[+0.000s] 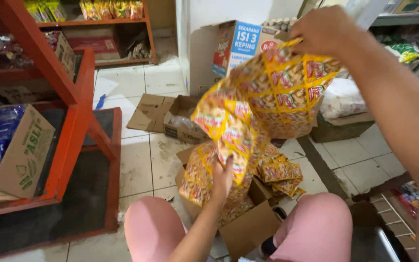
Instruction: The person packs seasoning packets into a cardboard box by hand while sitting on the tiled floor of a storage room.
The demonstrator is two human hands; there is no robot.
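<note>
While we sit over the open cardboard box, our right hand pinches the top of a yellow sachet strip high above it. Our left hand grips the strip's lower end just above the box, where more sachets lie.

A person seen from above, seated, wearing pink trousers or shorts that cover both knees. Both forearms are bare, with no sleeves, watch or bracelet visible. The left hand and right hand are bare too, without gloves or rings that can be made out.
</note>
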